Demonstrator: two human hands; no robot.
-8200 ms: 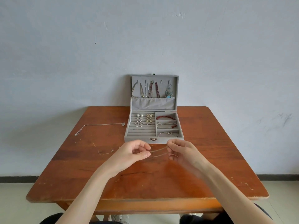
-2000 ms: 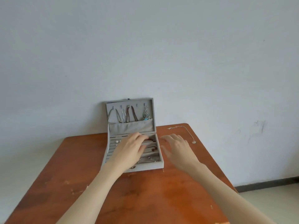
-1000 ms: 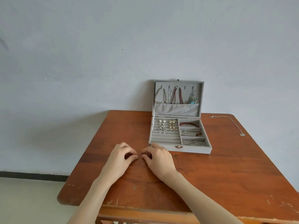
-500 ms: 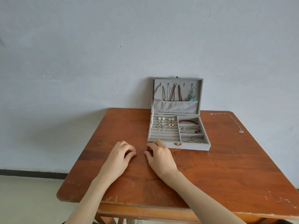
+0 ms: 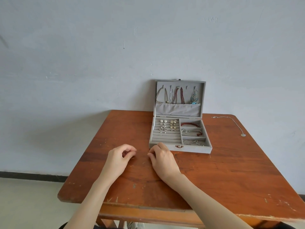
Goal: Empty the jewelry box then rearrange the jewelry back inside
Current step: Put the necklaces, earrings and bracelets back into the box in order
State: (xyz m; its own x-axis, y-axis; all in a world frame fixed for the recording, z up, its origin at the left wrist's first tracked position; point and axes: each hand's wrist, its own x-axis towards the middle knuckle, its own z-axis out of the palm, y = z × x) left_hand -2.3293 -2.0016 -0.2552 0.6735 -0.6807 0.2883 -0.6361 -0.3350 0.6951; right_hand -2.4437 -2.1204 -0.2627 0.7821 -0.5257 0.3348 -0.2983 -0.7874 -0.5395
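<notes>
The grey jewelry box [image 5: 194, 149] stands open at the back of the wooden table [image 5: 222, 179]. Several necklaces hang in its lid [image 5: 179, 83]. Earrings and rings fill the left slots, and bracelets lie in the three right compartments. Just in front of the box's left corner, my left hand [image 5: 118, 158] and my right hand [image 5: 162, 160] rest low on the table, fingers curled and fingertips pinched. A glint of thin chain [image 5: 148, 153] shows at my right fingertips. The rest of it is too fine to make out.
A silver necklace [image 5: 236, 125] with a round pendant lies stretched on the table to the right of the box, near the far right corner. A plain wall stands directly behind the box. The table's front edge is scuffed.
Within the last second my hands have drawn a little apart on the table in front of the box. Earlier a necklace was laid at the table's right.
</notes>
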